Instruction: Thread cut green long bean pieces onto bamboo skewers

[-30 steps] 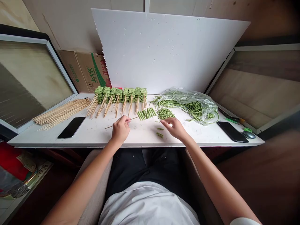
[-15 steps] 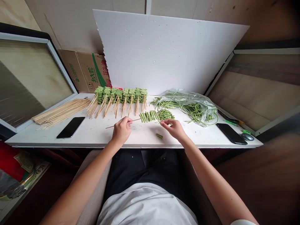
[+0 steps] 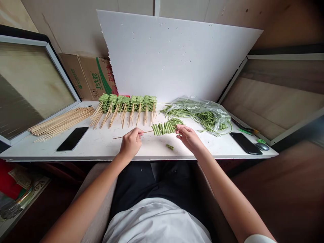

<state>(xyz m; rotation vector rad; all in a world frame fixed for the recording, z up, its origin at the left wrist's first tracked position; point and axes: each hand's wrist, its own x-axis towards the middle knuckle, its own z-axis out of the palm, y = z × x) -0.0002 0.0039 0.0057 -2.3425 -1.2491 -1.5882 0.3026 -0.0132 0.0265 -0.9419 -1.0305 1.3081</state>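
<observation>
My left hand [image 3: 131, 143] is closed round a thin bamboo skewer [image 3: 146, 132], whose bare end sticks out to the left. Cut green bean pieces [image 3: 163, 128] sit side by side across the skewer's right part. At its right end, my right hand [image 3: 187, 137] pinches a bean piece, partly hidden by the fingers. Just behind the skewer lies a small pile of cut bean pieces [image 3: 176, 120]. A couple of loose pieces [image 3: 169, 147] rest on the white table [image 3: 149, 148] nearer me.
Stacked bean skewers [image 3: 136, 101] line the back, sticks facing me. Bare skewers [image 3: 62, 121] and a phone [image 3: 73, 139] lie left. Long beans [image 3: 206, 116] in a clear plastic bag [image 3: 192, 102], another phone [image 3: 245, 143] and a grey rounded object [image 3: 262, 146] are right. A white board [image 3: 177, 57] stands behind.
My right hand has come up against the skewer's right end, its fingers now over the tip. The row of beans sits slightly further right, and the whole view has shifted a little.
</observation>
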